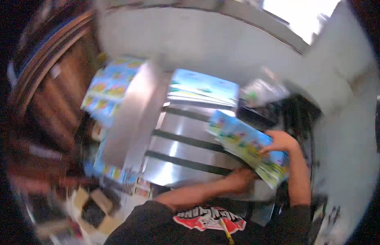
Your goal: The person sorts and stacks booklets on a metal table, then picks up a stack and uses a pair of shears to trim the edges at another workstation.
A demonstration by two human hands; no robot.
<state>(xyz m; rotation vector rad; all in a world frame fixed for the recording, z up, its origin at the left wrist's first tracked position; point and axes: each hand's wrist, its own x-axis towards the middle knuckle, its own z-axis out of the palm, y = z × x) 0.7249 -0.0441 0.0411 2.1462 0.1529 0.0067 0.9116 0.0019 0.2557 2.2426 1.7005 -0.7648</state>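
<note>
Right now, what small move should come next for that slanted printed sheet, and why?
I'd probably turn the printed sheet a little to line up with the dark strips: it slants more steeply than they do. The right grip is at its right end; the left grip, blurred, is by its lower edge.

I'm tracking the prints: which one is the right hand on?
The slanted blue-and-green print on the right; the back print and the left prints lie away from the right hand.
</note>
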